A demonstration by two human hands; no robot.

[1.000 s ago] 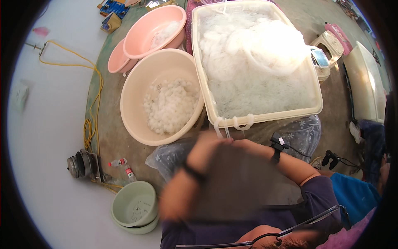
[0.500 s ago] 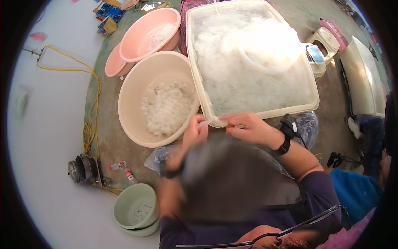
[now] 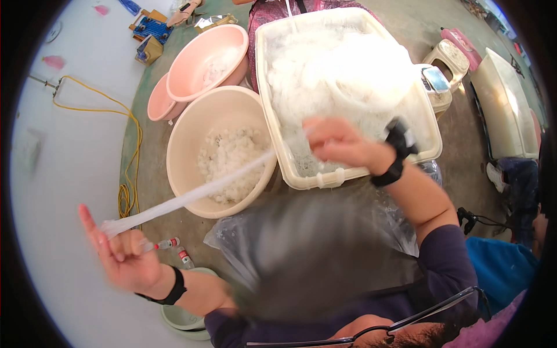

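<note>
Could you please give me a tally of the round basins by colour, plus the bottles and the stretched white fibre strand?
Pink basins: 2
Beige basin: 1
Green basins, nested and partly hidden: 2
Clear plastic bottles: 2
White fibre strand at the left hand: 1
Total: 8

The grey-brown floor (image 3: 154, 188) carries a cream tub (image 3: 200, 119) at ten o'clock, pink basins (image 3: 194, 64) toward eleven, a stool (image 3: 458, 56) at two, and small bottles (image 3: 185, 258) at eight.
</note>
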